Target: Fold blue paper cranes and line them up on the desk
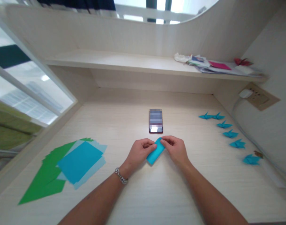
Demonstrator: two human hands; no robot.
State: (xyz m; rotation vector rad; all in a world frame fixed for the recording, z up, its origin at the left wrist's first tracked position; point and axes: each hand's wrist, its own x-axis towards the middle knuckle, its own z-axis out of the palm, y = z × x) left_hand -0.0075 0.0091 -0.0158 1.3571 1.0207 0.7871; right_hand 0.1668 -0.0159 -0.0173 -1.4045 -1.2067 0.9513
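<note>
Between my two hands is a blue sheet of paper (155, 155), folded over into a narrow rectangle and slanting up to the right. My left hand (141, 150) pinches its left long side, thumb on top. At its upper right end, my right hand (175, 149) grips the paper between thumb and fingers. Just beyond the hands lies a phone (155, 121), its screen blurred out. Several folded blue paper cranes (230, 134) stand in a line along the right side of the desk.
Blue paper squares (81, 161) lie fanned over green paper sheets (43, 179) at the left. A shelf (124, 64) crosses the back, with papers (219, 65) at its right end. A white cable (244, 134) runs down the right wall from a socket (261, 96).
</note>
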